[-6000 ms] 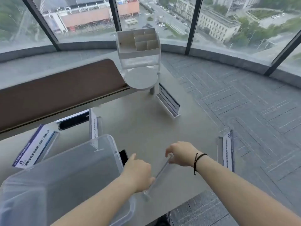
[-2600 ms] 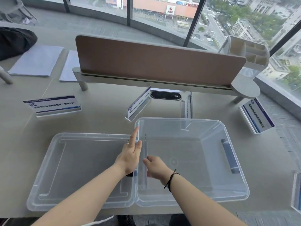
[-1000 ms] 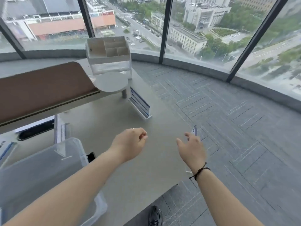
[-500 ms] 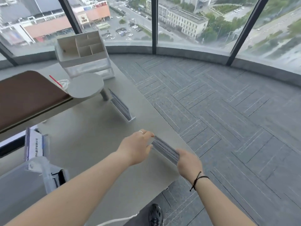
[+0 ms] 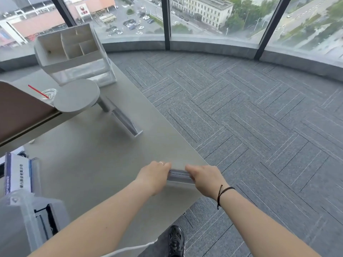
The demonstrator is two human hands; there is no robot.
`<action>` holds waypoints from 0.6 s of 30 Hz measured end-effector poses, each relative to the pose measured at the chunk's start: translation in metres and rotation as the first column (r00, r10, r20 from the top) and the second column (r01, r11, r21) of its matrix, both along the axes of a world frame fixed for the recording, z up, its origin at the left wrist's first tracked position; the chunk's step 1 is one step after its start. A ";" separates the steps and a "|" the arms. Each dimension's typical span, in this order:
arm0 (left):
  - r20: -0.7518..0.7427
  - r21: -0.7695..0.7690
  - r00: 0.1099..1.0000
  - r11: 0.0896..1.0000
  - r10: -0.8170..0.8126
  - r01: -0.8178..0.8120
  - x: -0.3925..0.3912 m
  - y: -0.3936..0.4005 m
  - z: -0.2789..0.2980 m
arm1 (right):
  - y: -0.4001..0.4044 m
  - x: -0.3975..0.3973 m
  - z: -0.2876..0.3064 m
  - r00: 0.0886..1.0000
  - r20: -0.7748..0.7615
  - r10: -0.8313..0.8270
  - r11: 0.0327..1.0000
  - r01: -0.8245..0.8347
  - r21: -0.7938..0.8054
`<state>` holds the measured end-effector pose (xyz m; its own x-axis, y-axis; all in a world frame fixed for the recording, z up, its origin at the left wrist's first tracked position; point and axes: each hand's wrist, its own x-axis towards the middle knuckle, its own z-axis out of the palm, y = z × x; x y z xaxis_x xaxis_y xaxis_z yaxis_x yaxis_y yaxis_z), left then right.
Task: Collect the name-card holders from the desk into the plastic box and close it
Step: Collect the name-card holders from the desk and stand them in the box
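head view: name-card holder point(image 5: 179, 176), clear acrylic, held at the desk point(image 5: 104, 164) corner edge; left hand point(image 5: 154, 174) grips its left end, fingers curled over it; right hand point(image 5: 203, 176) grips its right end likewise; second holder point(image 5: 124, 118) stands beyond; third holder point(image 5: 19, 173) beside what seems the plastic box point(image 5: 22, 221), lower left.

Both ends of the name-card holder point(image 5: 179, 176) are hidden inside the grip of the two hands. At eight o'clock the plastic box point(image 5: 27, 219) is cut off by the frame's edge, and the print on the card point(image 5: 18, 174) above it is too small to read.
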<state>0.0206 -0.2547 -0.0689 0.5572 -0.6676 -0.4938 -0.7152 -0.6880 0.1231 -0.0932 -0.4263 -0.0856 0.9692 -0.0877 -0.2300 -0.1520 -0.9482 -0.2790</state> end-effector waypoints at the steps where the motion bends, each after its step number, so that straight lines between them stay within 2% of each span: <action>1: 0.011 -0.008 1.000 1.000 -0.007 0.007 0.001 -0.001 -0.003 | 0.000 0.000 0.000 1.000 0.009 0.008 1.000 -0.008 -0.006; 9: 0.022 -0.035 0.998 0.997 -0.064 0.064 0.003 -0.003 -0.003 | 0.002 -0.001 -0.003 1.000 0.007 0.016 0.999 -0.015 -0.049; 14: -0.001 -0.021 0.999 0.998 -0.052 0.051 0.002 0.001 0.007 | 0.005 -0.003 0.001 1.000 -0.019 -0.023 0.999 0.022 -0.037; 18: 0.018 -0.081 0.998 0.995 -0.057 0.058 -0.001 0.019 0.023 | 0.018 -0.010 0.015 0.999 0.001 -0.045 0.999 0.046 -0.003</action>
<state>0.0195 -0.2353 -0.0454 0.5238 -0.7364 -0.4282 -0.7555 -0.6338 0.1657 -0.1029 -0.4080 -0.0701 0.9645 -0.1323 -0.2285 -0.1946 -0.9410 -0.2768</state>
